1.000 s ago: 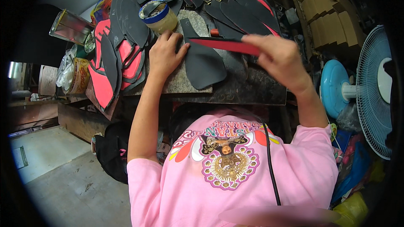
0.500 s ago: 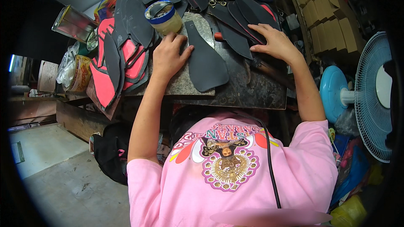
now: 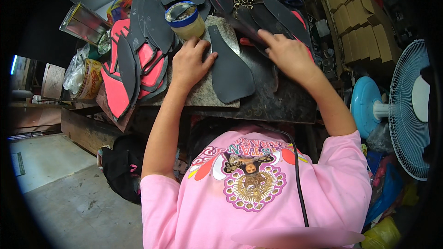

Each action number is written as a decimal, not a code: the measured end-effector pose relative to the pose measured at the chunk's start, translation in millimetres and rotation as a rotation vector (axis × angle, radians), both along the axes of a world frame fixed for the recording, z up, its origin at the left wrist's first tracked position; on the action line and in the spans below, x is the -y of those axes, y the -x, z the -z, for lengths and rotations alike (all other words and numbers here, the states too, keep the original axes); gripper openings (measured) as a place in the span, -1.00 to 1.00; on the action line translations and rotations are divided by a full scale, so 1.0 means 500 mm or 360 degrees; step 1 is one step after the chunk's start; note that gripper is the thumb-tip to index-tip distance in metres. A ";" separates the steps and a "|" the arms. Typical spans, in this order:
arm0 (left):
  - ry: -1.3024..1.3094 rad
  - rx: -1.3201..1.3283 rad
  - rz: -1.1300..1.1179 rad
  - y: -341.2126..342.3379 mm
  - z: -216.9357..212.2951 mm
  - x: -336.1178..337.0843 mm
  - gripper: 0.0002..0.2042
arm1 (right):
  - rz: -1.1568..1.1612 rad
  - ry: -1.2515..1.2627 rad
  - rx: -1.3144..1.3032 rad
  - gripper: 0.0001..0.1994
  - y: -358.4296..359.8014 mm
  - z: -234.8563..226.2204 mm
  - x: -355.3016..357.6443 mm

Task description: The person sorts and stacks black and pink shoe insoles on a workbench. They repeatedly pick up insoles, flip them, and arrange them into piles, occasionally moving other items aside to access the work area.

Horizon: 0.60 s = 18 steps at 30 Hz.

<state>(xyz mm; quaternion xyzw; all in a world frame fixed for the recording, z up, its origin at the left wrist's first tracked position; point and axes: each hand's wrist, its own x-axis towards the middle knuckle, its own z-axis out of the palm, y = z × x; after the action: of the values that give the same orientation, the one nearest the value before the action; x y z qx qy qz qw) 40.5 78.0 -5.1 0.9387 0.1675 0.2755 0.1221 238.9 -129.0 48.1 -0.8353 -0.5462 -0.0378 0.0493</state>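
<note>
Hands rest on a cluttered bench in the upper middle of the frame. The left hand point(image 3: 190, 62) lies flat and open, fingers spread, on a speckled stone slab point(image 3: 207, 94), its fingertips at the edge of a dark sole-shaped piece point(image 3: 230, 71) that lies loose on the slab at the centre of the frame; the palm-down pose reads as steadying the piece rather than gripping it, and nothing is closed in that hand. The right hand point(image 3: 288, 55) is to the right of the piece, fingers loosely curled with the forefinger stretched toward a heap of dark soles point(image 3: 277, 14) and a small red handle point(image 3: 247, 42); whether it pinches anything I cannot tell, since the back of the hand covers the fingertips. A tin with a blue rim point(image 3: 184, 18) stands just above the left hand, within easy reach, and a stack of pink and black soles point(image 3: 134, 69) overhangs the bench edge at the left, probably parked there to keep the slab free. A blue fan point(image 3: 401, 110) at the right is cut by the dark rim of the picture. The pink shirt point(image 3: 258, 189) fills the lower part and hides everything beneath the bench front; the red handle's working end is buried under the soles, so what tool it is stays unclear.
</note>
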 end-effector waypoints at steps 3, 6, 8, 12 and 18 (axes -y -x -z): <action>-0.0006 0.0045 0.0008 0.000 -0.001 0.001 -0.69 | -0.0064 0.0064 0.0071 -0.39 0.027 0.008 -0.006; -0.0006 0.0078 0.0028 0.001 -0.003 0.002 -0.68 | -0.0124 0.0063 -0.0058 -0.38 0.003 -0.013 -0.009; 0.0005 0.0061 0.0025 0.002 -0.005 0.002 -0.69 | -0.0053 0.0059 -0.0228 -0.36 -0.026 -0.040 -0.016; 0.0028 0.0059 0.0016 0.003 -0.006 0.002 -0.68 | -0.0213 -0.0468 -0.0585 -0.43 -0.092 -0.114 -0.029; 0.0041 0.0074 0.0012 0.004 -0.007 0.002 -0.69 | -0.0407 -0.0884 -0.0400 -0.45 -0.127 -0.133 -0.183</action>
<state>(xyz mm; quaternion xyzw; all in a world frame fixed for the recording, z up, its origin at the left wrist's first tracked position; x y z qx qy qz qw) 38.7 76.9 -1.4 0.9310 0.1645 0.2948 0.1392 302.5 -37.4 114.5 -0.7128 -0.6050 -0.0754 0.3467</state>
